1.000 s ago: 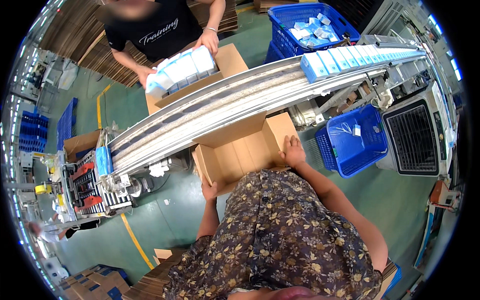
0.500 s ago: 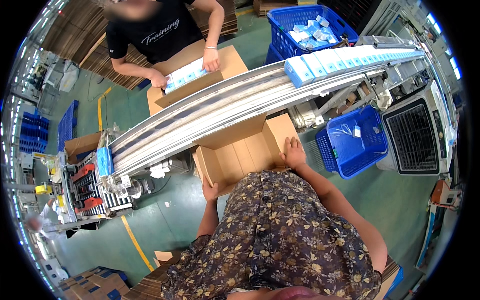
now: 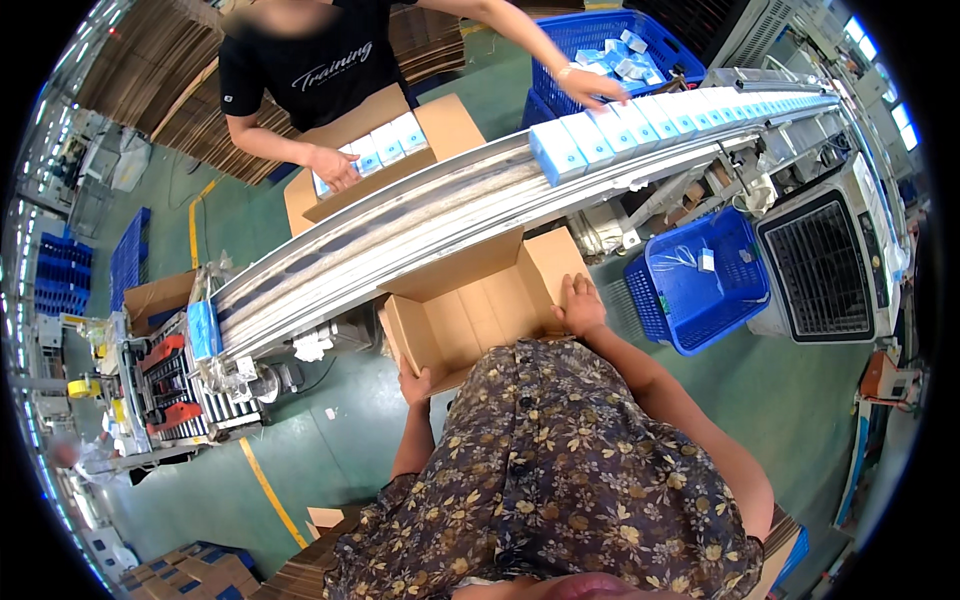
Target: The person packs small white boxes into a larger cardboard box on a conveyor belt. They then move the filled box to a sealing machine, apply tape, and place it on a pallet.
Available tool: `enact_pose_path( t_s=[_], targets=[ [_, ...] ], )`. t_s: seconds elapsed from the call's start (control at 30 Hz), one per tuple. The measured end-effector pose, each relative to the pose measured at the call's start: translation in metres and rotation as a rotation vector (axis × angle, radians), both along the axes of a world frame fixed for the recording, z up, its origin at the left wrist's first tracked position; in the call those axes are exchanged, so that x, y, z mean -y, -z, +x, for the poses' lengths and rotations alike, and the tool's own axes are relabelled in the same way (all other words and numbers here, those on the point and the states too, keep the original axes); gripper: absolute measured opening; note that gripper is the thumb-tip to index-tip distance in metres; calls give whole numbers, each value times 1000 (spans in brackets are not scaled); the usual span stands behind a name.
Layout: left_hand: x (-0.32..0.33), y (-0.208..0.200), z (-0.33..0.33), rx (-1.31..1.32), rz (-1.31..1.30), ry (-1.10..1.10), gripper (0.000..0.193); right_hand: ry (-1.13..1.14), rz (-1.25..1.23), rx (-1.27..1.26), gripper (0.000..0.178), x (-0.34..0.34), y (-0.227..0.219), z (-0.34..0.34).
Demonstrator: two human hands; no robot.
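Note:
An open brown cardboard box (image 3: 470,310) sits in front of me, under the edge of the conveyor (image 3: 430,220); nothing shows inside it. My left hand (image 3: 413,384) grips the box's near left flap. My right hand (image 3: 579,305) rests flat on its right flap. A row of light blue packs (image 3: 640,115) lies on the conveyor's right part. Across the conveyor a person in a black shirt has one hand (image 3: 333,166) on blue packs in another cardboard box (image 3: 440,125), and the other hand (image 3: 596,88) on the packs on the conveyor.
A blue crate (image 3: 700,280) with a few small items stands to my right, next to a grey machine (image 3: 830,260). Another blue crate (image 3: 620,40) of packs is at the back. A roller stand with red parts (image 3: 165,390) is at left. Flat cartons (image 3: 330,520) lie near my feet.
The row of blue packs has moved left along the conveyor. The other person has set packs into the far box and reached an arm out to the conveyor. My hands have stayed on the box.

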State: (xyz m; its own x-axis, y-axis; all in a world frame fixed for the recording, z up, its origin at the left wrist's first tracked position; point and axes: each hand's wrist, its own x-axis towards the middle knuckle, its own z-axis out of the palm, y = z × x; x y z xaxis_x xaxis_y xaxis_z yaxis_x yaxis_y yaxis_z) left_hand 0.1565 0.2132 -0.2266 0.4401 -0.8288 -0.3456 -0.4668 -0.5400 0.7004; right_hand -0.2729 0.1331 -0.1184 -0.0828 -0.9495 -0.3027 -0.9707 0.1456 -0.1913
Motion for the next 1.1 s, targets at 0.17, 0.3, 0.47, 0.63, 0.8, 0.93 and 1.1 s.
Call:
enact_pose_path(
  t_s=[0.17, 0.3, 0.47, 0.63, 0.8, 0.93, 1.1],
  targets=[
    [1, -6, -6, 51, -19, 3, 82, 25, -6, 11, 86, 0, 2, 0],
    [0, -6, -4, 49, -33, 5, 83, 27, -8, 15, 87, -1, 2, 0],
    [-1, -9, -6, 53, -25, -6, 84, 13, -16, -4, 88, -3, 8, 0],
    [0, -11, -6, 43, -19, -14, 83, 19, -13, 4, 88, -2, 9, 1],
    [0, -13, -7, 64, -18, -3, 83, 22, 0, 9, 88, -1, 5, 1],
    [0, -14, -9, 54, -11, -4, 83, 18, -9, -10, 88, -3, 7, 0],
    [-2, 3, 0, -6, -67, 13, 84, 7, -11, -10, 88, -2, 7, 0]
  ],
)
